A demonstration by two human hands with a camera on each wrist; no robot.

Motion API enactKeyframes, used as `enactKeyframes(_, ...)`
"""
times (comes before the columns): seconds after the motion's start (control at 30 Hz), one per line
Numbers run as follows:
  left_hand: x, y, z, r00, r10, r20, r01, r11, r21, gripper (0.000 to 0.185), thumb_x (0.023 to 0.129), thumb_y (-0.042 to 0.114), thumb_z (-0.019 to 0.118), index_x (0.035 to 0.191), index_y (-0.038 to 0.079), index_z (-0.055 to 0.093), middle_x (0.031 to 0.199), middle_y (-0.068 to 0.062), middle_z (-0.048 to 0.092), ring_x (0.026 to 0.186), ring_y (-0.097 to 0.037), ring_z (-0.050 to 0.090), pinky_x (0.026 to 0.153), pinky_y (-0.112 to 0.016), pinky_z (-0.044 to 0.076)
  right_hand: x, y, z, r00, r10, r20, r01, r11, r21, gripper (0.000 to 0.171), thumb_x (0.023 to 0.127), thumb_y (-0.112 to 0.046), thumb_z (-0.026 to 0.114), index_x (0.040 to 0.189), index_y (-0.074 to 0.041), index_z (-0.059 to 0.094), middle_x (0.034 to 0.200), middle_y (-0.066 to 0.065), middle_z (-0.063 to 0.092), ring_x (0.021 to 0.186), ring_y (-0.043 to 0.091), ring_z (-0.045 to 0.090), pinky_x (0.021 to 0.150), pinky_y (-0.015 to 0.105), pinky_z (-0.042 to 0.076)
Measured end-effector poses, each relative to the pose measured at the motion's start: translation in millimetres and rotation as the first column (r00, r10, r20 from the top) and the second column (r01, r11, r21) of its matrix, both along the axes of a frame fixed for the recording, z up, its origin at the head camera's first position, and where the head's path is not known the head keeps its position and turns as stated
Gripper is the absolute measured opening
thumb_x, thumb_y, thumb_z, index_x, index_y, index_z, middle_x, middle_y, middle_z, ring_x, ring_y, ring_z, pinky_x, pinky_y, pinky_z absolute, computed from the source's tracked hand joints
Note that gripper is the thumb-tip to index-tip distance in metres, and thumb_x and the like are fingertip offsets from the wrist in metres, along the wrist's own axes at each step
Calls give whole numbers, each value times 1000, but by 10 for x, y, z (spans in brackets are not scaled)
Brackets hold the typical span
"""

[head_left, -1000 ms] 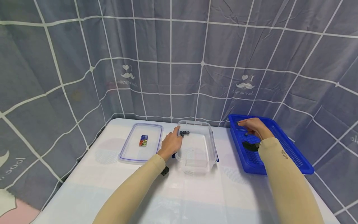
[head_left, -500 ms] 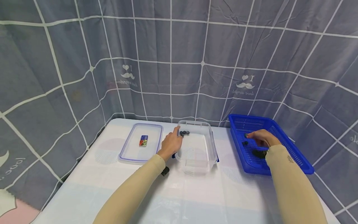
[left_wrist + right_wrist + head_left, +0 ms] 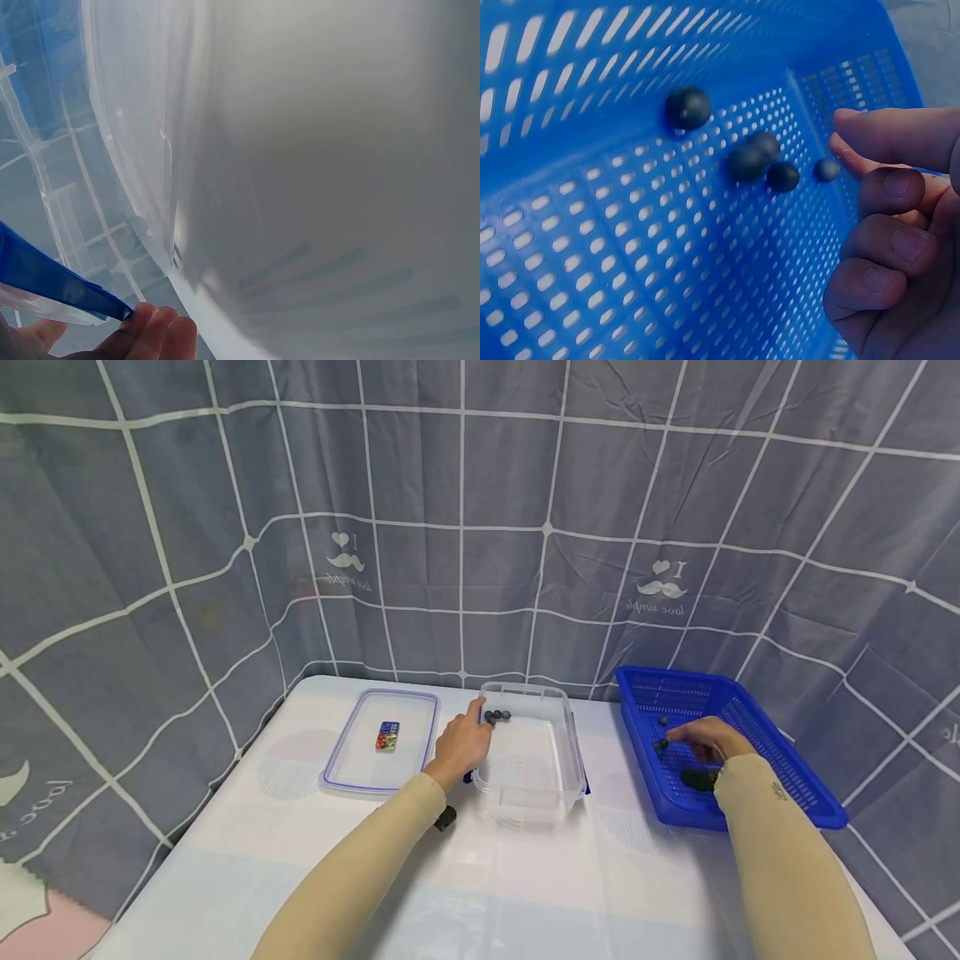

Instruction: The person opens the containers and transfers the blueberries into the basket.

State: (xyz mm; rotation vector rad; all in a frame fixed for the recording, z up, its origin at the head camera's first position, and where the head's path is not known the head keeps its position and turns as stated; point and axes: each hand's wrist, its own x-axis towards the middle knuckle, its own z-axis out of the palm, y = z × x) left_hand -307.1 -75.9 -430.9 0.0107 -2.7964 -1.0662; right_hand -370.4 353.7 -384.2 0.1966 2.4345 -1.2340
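Note:
My left hand [image 3: 461,743] holds the left wall of a clear plastic container [image 3: 558,760], its index finger lying along the rim. Its fingertips [image 3: 154,330] show beside a blue clip [image 3: 52,281]. Three small dark balls [image 3: 497,716] lie in the container's far left corner. My right hand [image 3: 705,739] is inside a blue perforated basket [image 3: 780,760], fingers [image 3: 885,225] curled with nothing visible in them. Its index fingertip is close to several small dark balls [image 3: 761,157]. One more dark ball [image 3: 688,107] lies farther off.
The container's clear lid [image 3: 352,772] lies flat left of it, with a small coloured label [image 3: 387,736] on it. A grey checked curtain [image 3: 480,527] closes off the back and sides of the white table [image 3: 525,877].
My right hand has drawn back from the basket's far end to the balls near its middle. The left hand and the container have stayed put.

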Motion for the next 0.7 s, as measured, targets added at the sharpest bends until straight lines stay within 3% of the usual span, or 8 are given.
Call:
enactKeyframes(0.17, 2, 4, -4, 1000, 1, 0, -1, 1000, -3, 54, 103, 31, 38, 157, 26, 35, 127, -18, 63, 108, -35, 63, 80, -53, 51, -28, -78, 73, 998, 26, -52, -22, 998, 64, 52, 94, -26, 65, 49, -23, 41, 47, -8, 36, 45, 7, 34, 48, 26, 33)
enactKeyframes(0.3, -9, 6, -9, 1000, -3, 7, 3, 1000, -13, 54, 104, 31, 37, 158, 26, 33, 125, -18, 63, 103, -34, 64, 75, -50, 52, -62, -182, 169, 995, 29, -94, -26, 999, 26, 43, 93, -23, 67, 53, -21, 50, 47, -8, 38, 45, 8, 35, 48, 26, 34)
enactKeyframes(0.37, -14, 5, -13, 1000, -5, 11, 5, 1000, -15, 54, 104, 31, 37, 158, 26, 33, 125, -17, 63, 101, -33, 64, 72, -48, 51, -77, -246, 223, 993, 32, -117, -32, 999, -1, 28, 93, -22, 67, 66, -16, 63, 48, -8, 38, 45, 8, 35, 48, 27, 33)
enactKeyframes(0.43, -15, 4, -14, 1000, -6, 11, 6, 1000, -17, 54, 104, 31, 37, 158, 27, 32, 125, -17, 63, 100, -33, 64, 71, -47, 51, -92, -313, 276, 989, 38, -140, -40, 999, -10, 15, 94, -22, 67, 92, -9, 75, 48, -9, 39, 45, 8, 35, 48, 27, 33)
enactKeyframes(0.5, -10, 1, -12, 1000, -7, 9, 7, 1000, -16, 54, 105, 31, 38, 158, 26, 32, 125, -16, 63, 99, -32, 64, 70, -46, 50, -95, -393, 332, 986, 55, -157, -58, 998, -13, 35, 95, -23, 67, 120, 2, 70, 50, -10, 39, 47, 7, 35, 49, 27, 34)
enactKeyframes(0.57, -5, -1, -10, 1000, -5, 9, 6, 1000, -18, 54, 105, 31, 38, 158, 27, 32, 124, -16, 63, 98, -32, 64, 69, -45, 50, -98, -476, 379, 983, 78, -168, -82, 996, -21, 52, 97, -24, 65, 138, 7, 56, 52, -12, 39, 48, 7, 35, 50, 26, 34)
enactKeyframes(0.7, 8, -5, -1, 1000, -6, 13, 7, 1000, -17, 54, 105, 31, 39, 158, 27, 32, 124, -16, 63, 97, -31, 64, 68, -45, 50, -106, -637, 454, 981, 92, -169, -101, 994, -47, 58, 98, -25, 64, 145, 6, 49, 56, -12, 38, 50, 8, 32, 52, 27, 33)
